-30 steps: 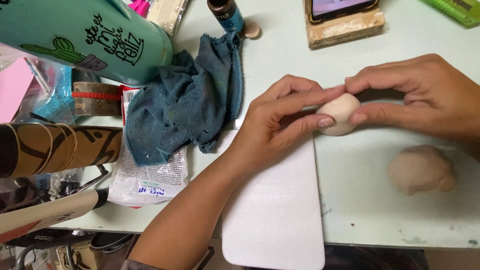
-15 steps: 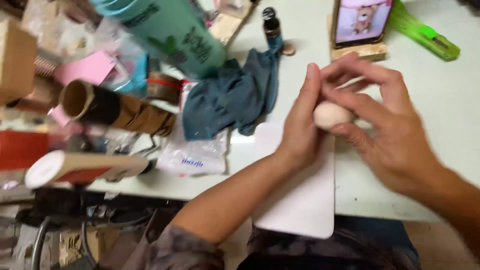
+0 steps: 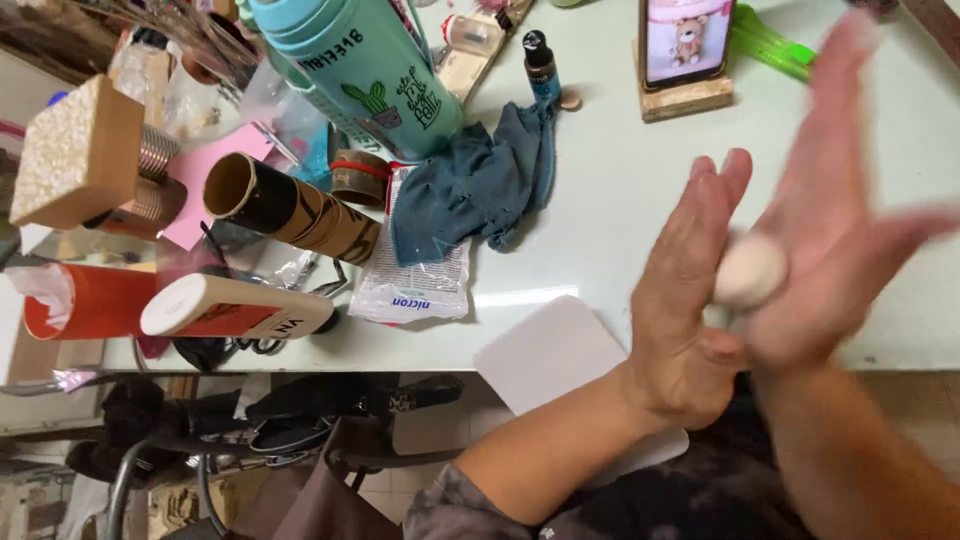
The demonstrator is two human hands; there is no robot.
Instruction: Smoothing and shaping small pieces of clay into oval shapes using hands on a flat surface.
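Note:
A pale beige ball of clay (image 3: 748, 270) sits pressed between my two flat palms, above the table's front edge. My left hand (image 3: 685, 300) stands upright with its fingers straight, its palm against the ball's left side. My right hand (image 3: 835, 210) is blurred with motion and covers the ball from the right, fingers spread. Below my hands a white board (image 3: 555, 355) lies at the table's near edge and overhangs it.
A crumpled teal cloth (image 3: 470, 185), a white plastic packet (image 3: 420, 280) and a large teal bottle (image 3: 360, 70) lie left of my hands. A phone on a wooden stand (image 3: 685, 50) is at the back. Cardboard tubes (image 3: 290, 210) and clutter crowd the far left.
My hands went from pinching the clay ball with fingertips to holding it between flat palms, raised off the table. The view has swung left and down; the second clay lump is out of view.

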